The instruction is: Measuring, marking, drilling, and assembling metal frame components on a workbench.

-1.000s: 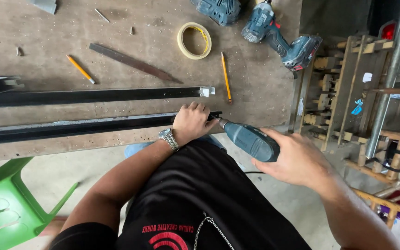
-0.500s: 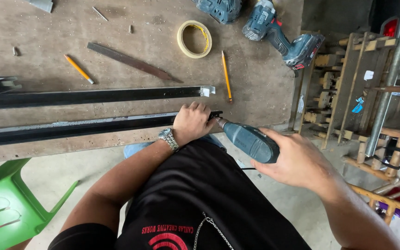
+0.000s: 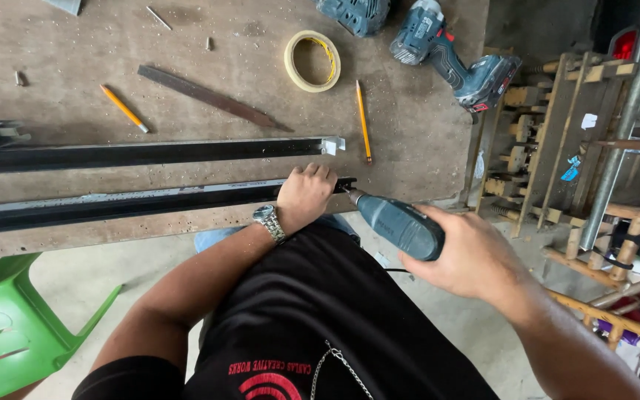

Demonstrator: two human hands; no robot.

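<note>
The left hand presses down on the near black metal bar, close to its right end, with the fingers curled over the top. This bar lies along the front edge of the wooden table. The right hand is wrapped tight around a blue-grey power tool, out past the table edge, and its tip touches the end of the bar. A second black bar lies just behind, with a bare strip of table between them. A yellow pencil, a tape roll and a blue drill sit farther back. A green chair stands below on the left.
</note>
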